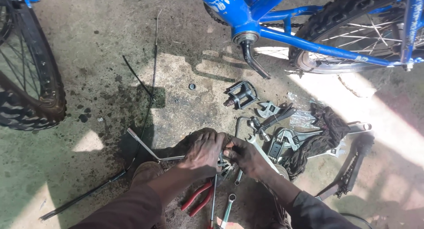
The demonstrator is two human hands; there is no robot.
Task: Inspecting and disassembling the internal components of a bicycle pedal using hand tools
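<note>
Stained concrete floor [101,105], oily patches, sun spots on the right. Blue bike frame [247,15] up top with a crank arm [255,60] hanging down; rear wheel [353,39] top right, another wheel [26,74] at the left edge. Long black cable [148,101] runs across the floor from top centre to lower left. Loose pedal [240,95] lies below the crank, a small ring [192,86] to its left. Tool pile sits centre-right: wrenches [287,138], dark rag [329,125], chain piece [351,176]. Left hand [204,153] is curled palm-down over a small metal part [224,167], fingers closed around it; right hand [247,157] is beside it, touching, fingertips pinched on the same part. What the part is can't be told, mostly hidden by both hands. It sits low at centre frame, just above the floor. Socket wrench [145,145] lies just left of the left hand. Red pliers [198,198] and a spanner [227,209] lie below the hands, between the forearms.
</note>
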